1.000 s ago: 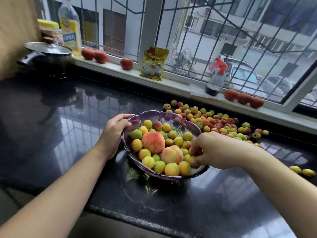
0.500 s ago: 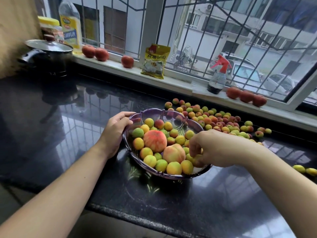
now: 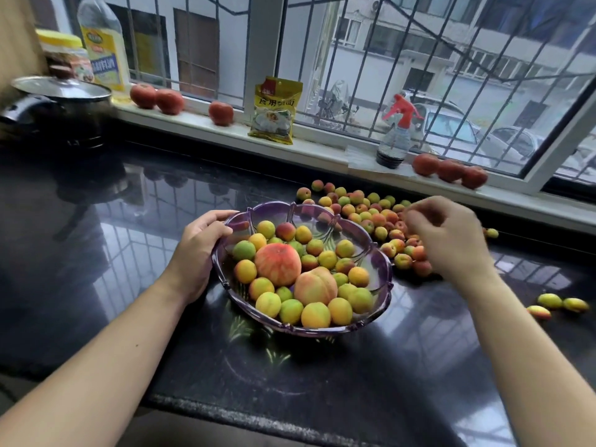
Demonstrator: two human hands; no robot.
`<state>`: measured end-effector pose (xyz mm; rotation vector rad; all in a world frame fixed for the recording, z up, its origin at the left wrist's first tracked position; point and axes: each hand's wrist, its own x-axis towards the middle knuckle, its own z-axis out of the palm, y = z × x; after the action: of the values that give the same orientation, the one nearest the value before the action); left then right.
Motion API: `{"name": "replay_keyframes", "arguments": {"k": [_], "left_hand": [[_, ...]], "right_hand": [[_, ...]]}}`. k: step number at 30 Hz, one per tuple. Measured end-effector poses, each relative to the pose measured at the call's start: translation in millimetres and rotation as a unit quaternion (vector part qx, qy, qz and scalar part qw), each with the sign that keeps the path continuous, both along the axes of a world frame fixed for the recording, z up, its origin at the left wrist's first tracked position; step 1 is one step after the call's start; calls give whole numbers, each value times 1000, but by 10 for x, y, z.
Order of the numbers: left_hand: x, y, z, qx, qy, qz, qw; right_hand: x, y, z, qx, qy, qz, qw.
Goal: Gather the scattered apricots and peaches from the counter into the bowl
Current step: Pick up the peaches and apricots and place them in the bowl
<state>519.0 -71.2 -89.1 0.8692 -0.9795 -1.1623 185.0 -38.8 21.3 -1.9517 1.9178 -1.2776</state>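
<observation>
Your right hand [image 3: 448, 233] is now lifted out of the bowl [image 3: 377, 262] and hovering over the apricots [image 3: 371, 214] piled on the table [image 3: 96, 253] behind it, fingers loosely curled and blurred; you are not visibly holding anything. Your left hand [image 3: 196, 250] is gripping the bowl's left rim. Two peaches [image 3: 278, 264] are lying in the bowl among small apricots.

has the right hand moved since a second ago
Yes. The right hand has left the bowl, where it was over the near right rim, and gone right and back, over the loose pile of apricots.
</observation>
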Motion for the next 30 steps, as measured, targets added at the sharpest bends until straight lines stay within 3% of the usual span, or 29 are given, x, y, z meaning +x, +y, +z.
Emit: {"name": "replay_keyframes", "arguments": {"k": [2,4,7,10,20,26,28,30], "left_hand": [[1,-4,2,-2,-8,0,1000],[-3,2,-5,-1,-5,2,1000],[-14,4,-18,-1,-4,2,1000],[-24,-4,-20,-7,-4,5,1000],[-14,28,-18,11,-25,24,999],[-24,34,9,17,-31,23,999],[-21,38,9,18,-31,22,999],[-20,37,12,17,-28,20,999]], "right_hand": [[-229,-179,-359,-59,-23,-142,988],[-389,-261,-777,-46,45,-213,975],[-469,-293,-1023,5,134,-230,964],[-465,-318,-1020,-39,183,-227,956],[-393,-401,-1106,-15,258,-261,930],[-437,-412,-1081,-37,206,-243,947],[-413,-377,-996,-97,141,-210,963],[-361,-295,-891,-136,18,-154,979]]}}
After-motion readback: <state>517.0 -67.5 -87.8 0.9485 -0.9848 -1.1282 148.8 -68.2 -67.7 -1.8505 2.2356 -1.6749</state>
